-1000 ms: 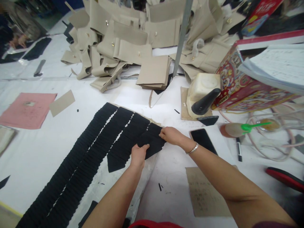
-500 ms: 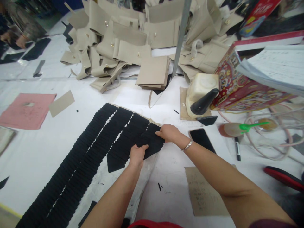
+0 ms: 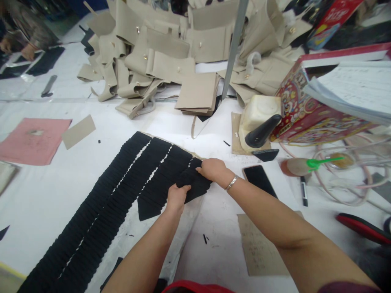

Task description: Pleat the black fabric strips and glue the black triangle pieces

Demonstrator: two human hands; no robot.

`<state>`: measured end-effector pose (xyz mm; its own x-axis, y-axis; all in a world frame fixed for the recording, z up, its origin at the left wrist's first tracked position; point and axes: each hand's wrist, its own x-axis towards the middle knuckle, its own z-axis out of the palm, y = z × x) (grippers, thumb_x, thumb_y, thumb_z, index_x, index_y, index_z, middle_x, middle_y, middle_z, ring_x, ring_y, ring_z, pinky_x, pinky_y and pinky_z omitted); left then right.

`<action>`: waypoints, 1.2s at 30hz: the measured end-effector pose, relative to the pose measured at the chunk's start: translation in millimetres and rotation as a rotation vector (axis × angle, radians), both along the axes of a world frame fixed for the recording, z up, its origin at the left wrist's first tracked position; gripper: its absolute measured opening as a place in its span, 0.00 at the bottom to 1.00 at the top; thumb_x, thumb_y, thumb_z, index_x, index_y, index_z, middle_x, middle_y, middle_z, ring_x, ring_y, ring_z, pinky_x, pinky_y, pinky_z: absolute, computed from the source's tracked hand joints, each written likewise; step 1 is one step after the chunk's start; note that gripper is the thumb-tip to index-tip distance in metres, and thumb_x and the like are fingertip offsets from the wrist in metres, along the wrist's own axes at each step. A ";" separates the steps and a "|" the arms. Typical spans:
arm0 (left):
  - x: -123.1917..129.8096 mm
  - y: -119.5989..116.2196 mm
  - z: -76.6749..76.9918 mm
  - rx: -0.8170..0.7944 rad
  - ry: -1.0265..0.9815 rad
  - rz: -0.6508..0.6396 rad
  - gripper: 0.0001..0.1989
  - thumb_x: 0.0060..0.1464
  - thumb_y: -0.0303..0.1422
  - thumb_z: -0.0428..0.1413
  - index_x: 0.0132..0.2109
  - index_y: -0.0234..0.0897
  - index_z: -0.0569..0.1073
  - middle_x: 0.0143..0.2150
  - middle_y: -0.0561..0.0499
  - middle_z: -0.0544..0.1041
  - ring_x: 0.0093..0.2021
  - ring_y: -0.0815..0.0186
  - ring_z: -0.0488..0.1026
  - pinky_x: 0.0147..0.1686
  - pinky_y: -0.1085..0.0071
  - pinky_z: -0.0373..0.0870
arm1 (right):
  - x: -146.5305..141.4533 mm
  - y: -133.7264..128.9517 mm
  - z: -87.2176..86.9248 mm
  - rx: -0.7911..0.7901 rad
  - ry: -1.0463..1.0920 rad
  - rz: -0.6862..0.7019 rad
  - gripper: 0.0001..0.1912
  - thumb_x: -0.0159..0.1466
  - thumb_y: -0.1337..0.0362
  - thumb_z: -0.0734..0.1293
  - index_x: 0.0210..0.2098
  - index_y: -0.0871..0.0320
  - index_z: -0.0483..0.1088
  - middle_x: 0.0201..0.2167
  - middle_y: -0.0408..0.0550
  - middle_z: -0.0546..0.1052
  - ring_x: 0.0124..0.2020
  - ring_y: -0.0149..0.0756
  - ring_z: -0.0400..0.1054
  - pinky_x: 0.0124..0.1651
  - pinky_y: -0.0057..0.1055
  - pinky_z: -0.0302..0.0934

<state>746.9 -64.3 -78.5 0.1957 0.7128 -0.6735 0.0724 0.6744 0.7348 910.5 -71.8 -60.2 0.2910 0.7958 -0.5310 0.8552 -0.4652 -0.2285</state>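
Black flat pieces [image 3: 122, 175] lie overlapped in long rows, running from the lower left to the middle of the white table. At the right end of the rows, my left hand [image 3: 177, 197] pinches the near edge of a black piece [image 3: 191, 179] between thumb and fingers. My right hand [image 3: 212, 169], with a silver bracelet at the wrist, has its fingers closed on the far right corner of that same piece. The rows rest on a pale sheet [image 3: 189, 224] that shows along their near side.
Beige bag parts [image 3: 171, 67] are heaped at the back, beside a stack of beige panels [image 3: 197, 91] and a metal post [image 3: 233, 49]. Rightward are a glue container [image 3: 261, 114], a red box [image 3: 293, 97], a phone [image 3: 260, 179] and a bottle [image 3: 295, 167]. Another person's hands [image 3: 29, 52] show top left.
My right hand has shifted slightly left along the black piece, its wrist and bracelet moving left too. My left hand has hardly moved. The other person's hands have moved a little.
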 end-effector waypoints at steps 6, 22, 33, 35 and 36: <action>-5.6 -0.1 0.5 -0.007 0.008 -0.006 0.12 0.29 0.24 0.61 0.29 0.30 0.74 0.25 0.46 0.77 0.29 0.57 0.76 0.37 0.59 0.73 | -2.7 0.2 3.3 0.021 -0.040 0.029 0.24 0.61 0.50 0.57 0.41 0.63 0.73 0.40 0.63 0.76 0.44 0.47 0.69 0.41 0.35 0.62; -10.5 1.8 4.3 -0.018 0.041 -0.031 0.12 0.29 0.24 0.61 0.28 0.30 0.74 0.26 0.45 0.77 0.30 0.57 0.76 0.36 0.60 0.72 | 25.2 -25.7 4.9 -0.132 0.379 -0.029 0.24 0.64 0.51 0.55 0.29 0.62 0.73 0.24 0.52 0.78 0.25 0.33 0.72 0.32 0.24 0.59; -13.6 2.3 0.3 0.048 0.084 -0.069 0.11 0.29 0.26 0.63 0.28 0.31 0.75 0.26 0.46 0.77 0.27 0.60 0.75 0.35 0.62 0.72 | 21.9 -50.9 -11.9 -0.040 0.438 -0.130 0.16 0.61 0.59 0.58 0.27 0.62 0.73 0.25 0.48 0.78 0.22 0.28 0.70 0.24 0.22 0.56; -14.0 2.8 -0.5 0.050 0.091 -0.077 0.11 0.29 0.26 0.63 0.28 0.31 0.75 0.27 0.46 0.78 0.27 0.60 0.74 0.35 0.62 0.72 | 21.0 -49.8 -10.6 -0.043 0.409 -0.119 0.16 0.60 0.59 0.58 0.27 0.62 0.73 0.24 0.48 0.78 0.21 0.29 0.70 0.24 0.22 0.55; -14.4 3.2 -1.3 0.053 0.096 -0.086 0.11 0.29 0.26 0.62 0.28 0.31 0.75 0.27 0.46 0.78 0.27 0.60 0.74 0.34 0.62 0.72 | 20.5 -49.1 -9.4 -0.047 0.390 -0.112 0.17 0.60 0.59 0.58 0.27 0.62 0.74 0.24 0.48 0.78 0.21 0.29 0.70 0.24 0.23 0.55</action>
